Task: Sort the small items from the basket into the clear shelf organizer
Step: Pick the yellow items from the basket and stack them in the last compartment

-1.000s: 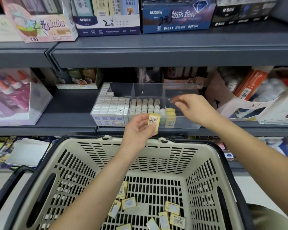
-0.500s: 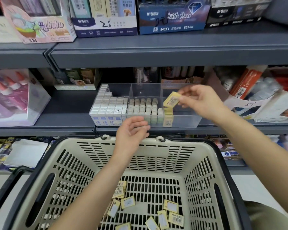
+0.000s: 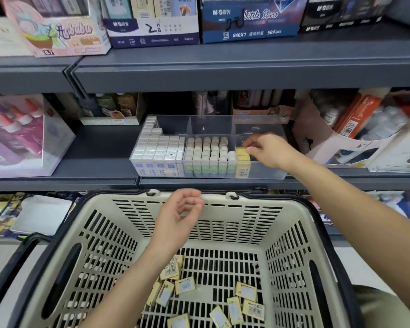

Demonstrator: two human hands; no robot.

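Plainly, the clear organizer (image 3: 258, 125) sits on the grey shelf (image 3: 100, 147), at 12 o'clock from the basket (image 3: 223, 204); its left compartment is packed with white boxes (image 3: 159, 147), the middle one with white-capped tubes (image 3: 206, 152), and the right one holds a short yellow row (image 3: 243, 159) of small items against its left divider. The right hand (image 3: 268, 150) reaches into that right compartment from 4 o'clock; its fingers (image 3: 253, 143) are curled down on the rear end of the yellow row, but whether they pinch an item or merely touch it I cannot tell. The left hand (image 3: 178, 216) hangs above the basket's far rim, fingers loosely curled, holding nothing; below it, toward 6 o'clock, loose yellow packets (image 3: 185, 285) lie scattered on the basket floor.
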